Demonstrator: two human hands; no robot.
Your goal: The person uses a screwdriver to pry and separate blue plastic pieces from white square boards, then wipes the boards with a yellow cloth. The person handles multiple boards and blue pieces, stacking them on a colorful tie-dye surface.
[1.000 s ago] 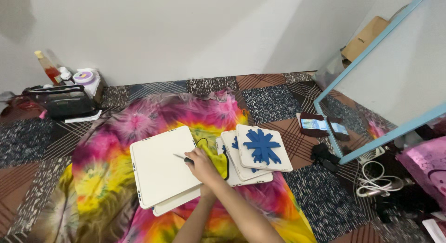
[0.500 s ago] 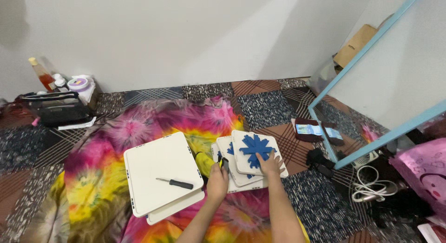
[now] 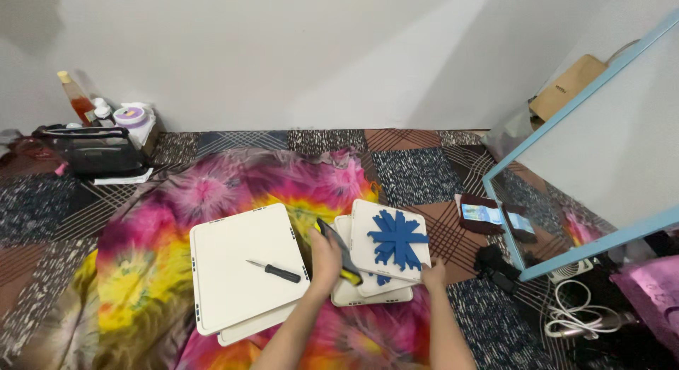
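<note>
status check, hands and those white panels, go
Left hand gripping yellow-black tool. Right hand on corner of top blue-patterned panel. Screwdriver loose on plain white panel, clear of both hands.

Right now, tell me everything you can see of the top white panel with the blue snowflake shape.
The top panel is a flat white square with rounded corners, seemingly plastic. A raised blue snowflake-like shape with many branching arms fills most of its face. It lies slightly skewed on a stack of similar white panels on the tie-dye cloth. The right hand touches its near right corner. The left hand, at its left edge, holds a grey and yellow tool.
</note>
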